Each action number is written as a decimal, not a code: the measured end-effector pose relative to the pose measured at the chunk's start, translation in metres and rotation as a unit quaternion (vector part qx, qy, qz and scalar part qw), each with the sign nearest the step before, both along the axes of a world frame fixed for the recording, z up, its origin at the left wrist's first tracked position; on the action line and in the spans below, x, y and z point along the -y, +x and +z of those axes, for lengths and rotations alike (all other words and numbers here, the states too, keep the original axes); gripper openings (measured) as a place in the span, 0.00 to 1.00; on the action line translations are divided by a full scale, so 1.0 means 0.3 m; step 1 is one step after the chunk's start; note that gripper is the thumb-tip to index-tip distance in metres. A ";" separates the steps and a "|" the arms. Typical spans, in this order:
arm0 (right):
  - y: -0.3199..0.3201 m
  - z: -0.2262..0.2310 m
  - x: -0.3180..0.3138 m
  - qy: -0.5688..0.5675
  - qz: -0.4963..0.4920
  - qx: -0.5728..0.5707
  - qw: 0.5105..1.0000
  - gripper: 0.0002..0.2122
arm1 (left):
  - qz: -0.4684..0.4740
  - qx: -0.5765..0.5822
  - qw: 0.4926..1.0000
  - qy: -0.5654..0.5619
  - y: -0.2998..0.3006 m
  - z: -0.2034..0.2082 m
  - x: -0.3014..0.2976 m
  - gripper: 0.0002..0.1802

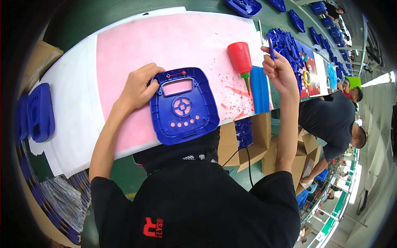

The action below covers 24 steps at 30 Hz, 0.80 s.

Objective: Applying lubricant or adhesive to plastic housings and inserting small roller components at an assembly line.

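My left hand (pixel 140 86) grips the upper left edge of a blue plastic housing (pixel 162 118), its thumb on the inner side. The open inside faces up, showing a rectangular window, a round grille and a row of small holes. Red marks show along its top edge. Raised at the right, my right hand (pixel 282 73) pinches a thin blue plastic strip (pixel 271 46). Behind that hand lies a heap of blue plastic parts (pixel 285 43). Between the hands, a red squeeze bottle (pixel 240 58) with a green nozzle lies on the red-spotted sheet.
Pink and white sheeting (pixel 124 45) covers the table. A blue block (pixel 259 90) lies right of the bottle. More blue housings (pixel 41 112) stand at the left edge. Below the table are cardboard boxes (pixel 256 140). A co-worker (pixel 331 118) bends over at the right.
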State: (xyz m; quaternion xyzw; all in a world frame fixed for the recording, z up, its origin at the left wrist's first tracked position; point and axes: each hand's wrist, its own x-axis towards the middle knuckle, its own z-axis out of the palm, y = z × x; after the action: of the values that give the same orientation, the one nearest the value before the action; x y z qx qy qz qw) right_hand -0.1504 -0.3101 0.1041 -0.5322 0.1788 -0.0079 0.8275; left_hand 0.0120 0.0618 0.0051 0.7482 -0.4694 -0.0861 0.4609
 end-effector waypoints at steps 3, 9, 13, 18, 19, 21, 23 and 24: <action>0.053 0.037 -0.152 -0.124 -0.009 -0.005 0.992 0.23 | -0.003 0.000 1.000 0.000 0.002 -0.002 -0.002 0.15; 0.084 -0.022 -0.306 0.024 0.052 0.042 0.997 0.27 | -0.002 0.006 1.000 -0.003 0.006 -0.007 0.002 0.14; 0.105 -0.032 -0.505 -0.165 -0.014 0.006 0.986 0.22 | -0.004 0.029 1.000 -0.013 0.009 -0.028 -0.013 0.15; 0.107 -0.059 -0.568 -0.134 -0.016 0.070 0.988 0.14 | -0.014 0.036 0.999 -0.031 0.012 -0.040 -0.002 0.15; 0.110 -0.074 -0.571 -0.132 -0.012 0.070 0.989 0.14 | -0.016 0.033 0.999 -0.032 0.012 -0.041 -0.004 0.15; 0.121 -0.108 -0.579 -0.488 0.010 0.110 0.866 0.11 | -0.009 0.041 0.999 -0.033 0.011 -0.044 -0.011 0.15; 0.134 -0.101 -0.622 -0.626 0.031 0.153 0.764 0.14 | -0.008 0.049 0.998 -0.036 0.005 -0.040 -0.012 0.15; 0.136 -0.122 -0.633 -0.650 0.048 0.171 0.739 0.14 | -0.008 0.040 0.999 -0.021 0.002 -0.035 -0.014 0.15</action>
State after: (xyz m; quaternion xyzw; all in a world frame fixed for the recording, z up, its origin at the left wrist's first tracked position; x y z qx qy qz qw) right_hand -0.1097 -0.1203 0.0676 -0.9383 -0.0401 -0.1730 0.2968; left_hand 0.0126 0.0662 -0.0052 0.7373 -0.4955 -0.0497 0.4564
